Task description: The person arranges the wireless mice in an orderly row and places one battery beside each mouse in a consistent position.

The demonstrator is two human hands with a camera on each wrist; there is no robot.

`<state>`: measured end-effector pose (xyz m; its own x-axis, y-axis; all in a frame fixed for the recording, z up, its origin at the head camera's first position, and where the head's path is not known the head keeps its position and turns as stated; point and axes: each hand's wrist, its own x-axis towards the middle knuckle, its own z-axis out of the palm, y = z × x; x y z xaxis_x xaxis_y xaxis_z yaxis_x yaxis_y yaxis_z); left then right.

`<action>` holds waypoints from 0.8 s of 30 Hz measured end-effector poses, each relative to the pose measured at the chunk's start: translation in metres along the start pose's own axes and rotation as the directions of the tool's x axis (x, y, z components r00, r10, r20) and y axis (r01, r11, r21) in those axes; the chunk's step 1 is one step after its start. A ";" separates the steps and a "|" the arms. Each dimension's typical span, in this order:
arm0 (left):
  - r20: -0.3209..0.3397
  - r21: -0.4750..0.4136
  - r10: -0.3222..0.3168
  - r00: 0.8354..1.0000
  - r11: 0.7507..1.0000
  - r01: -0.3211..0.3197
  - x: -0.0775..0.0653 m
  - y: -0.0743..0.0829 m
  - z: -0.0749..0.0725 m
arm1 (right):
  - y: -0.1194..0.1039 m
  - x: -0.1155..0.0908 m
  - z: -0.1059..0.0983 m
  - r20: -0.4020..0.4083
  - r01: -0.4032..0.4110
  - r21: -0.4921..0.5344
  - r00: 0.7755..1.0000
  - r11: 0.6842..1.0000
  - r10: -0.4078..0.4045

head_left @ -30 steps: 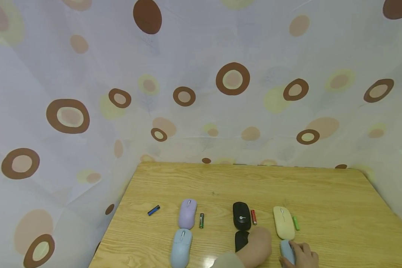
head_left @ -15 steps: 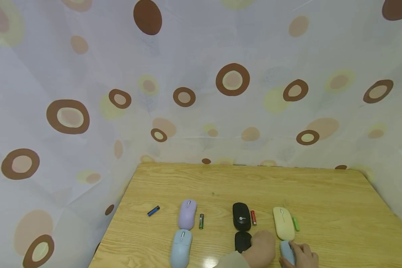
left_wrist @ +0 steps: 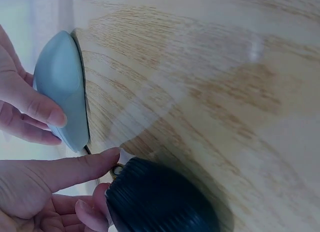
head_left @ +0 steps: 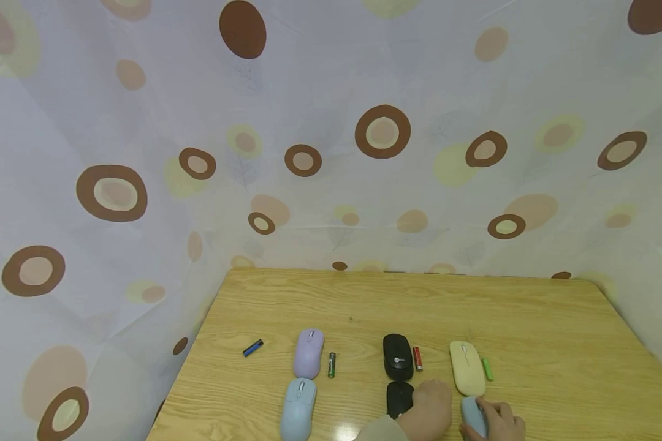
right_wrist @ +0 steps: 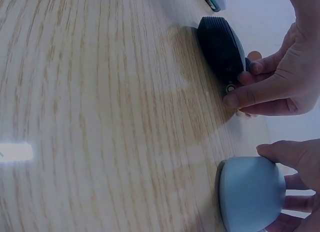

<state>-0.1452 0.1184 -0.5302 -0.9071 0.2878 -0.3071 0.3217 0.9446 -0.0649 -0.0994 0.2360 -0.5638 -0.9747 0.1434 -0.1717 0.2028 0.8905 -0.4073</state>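
Observation:
My left hand is at the right side of the nearer black mouse. In the right wrist view, its thumb and fingers pinch what looks like a small battery, showing only a round metal end against the ridged black mouse; the rest is hidden. My right hand grips a light blue mouse, thumb on one side and fingers on the other. That mouse rests on the table in the left wrist view.
Farther back on the wooden table lie a black mouse with a red battery, and a cream mouse beside a green battery. Leftward are lilac and light blue mice, a dark green battery and a blue one.
My left hand has shifted slightly right, uncovering more of the nearer black mouse. The right hand and its light blue mouse have stayed in place.

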 end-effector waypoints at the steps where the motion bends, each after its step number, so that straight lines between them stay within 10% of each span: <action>1: -0.001 -0.010 0.002 1.000 1.000 -0.002 0.000 -0.001 0.000 | 0.000 0.000 0.000 0.000 -0.003 0.002 1.000 1.000 0.003; 24: -0.028 -0.058 0.011 1.000 0.998 -0.013 -0.001 -0.003 0.003 | -0.001 -0.001 -0.001 0.004 0.002 0.009 1.000 1.000 -0.002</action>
<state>-0.1443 0.1147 -0.5324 -0.9108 0.3027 -0.2807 0.3170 0.9484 -0.0059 -0.0987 0.2352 -0.5626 -0.9747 0.1399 -0.1745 0.2018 0.8867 -0.4160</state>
